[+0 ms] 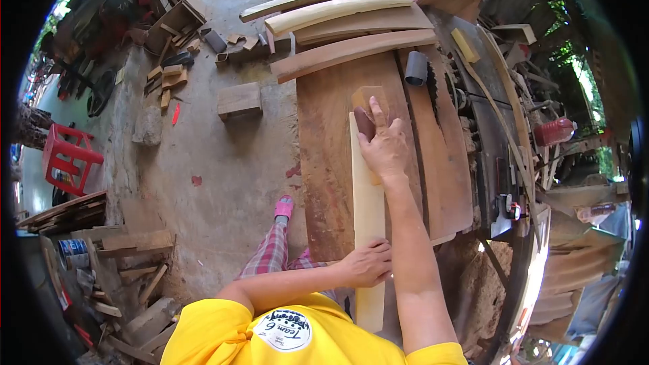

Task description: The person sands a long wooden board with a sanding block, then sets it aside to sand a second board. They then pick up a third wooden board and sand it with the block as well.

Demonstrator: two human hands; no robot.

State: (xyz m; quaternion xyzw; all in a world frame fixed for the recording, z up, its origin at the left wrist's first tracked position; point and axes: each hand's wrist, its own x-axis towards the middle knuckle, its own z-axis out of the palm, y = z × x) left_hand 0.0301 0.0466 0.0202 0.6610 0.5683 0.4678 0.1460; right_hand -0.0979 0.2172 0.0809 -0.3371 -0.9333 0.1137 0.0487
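A long pale wooden strip (368, 209) lies lengthwise on the brown wooden board (324, 162), its near end close to my body. My left hand (368, 263) is wrapped over the strip near its lower part. Farther up, my right hand (385, 145) presses on a dark reddish-brown block (364, 124) at the strip's far end, with the index finger stretched forward. A flat tan wooden piece (368, 96) shows beneath and beyond that hand.
Curved planks (351, 54) lie across the far end of the board. A grey cylinder (416, 68) stands to the right. On the floor at the left are a wooden block (239, 100), a red stool (71, 159) and scrap wood (145, 243).
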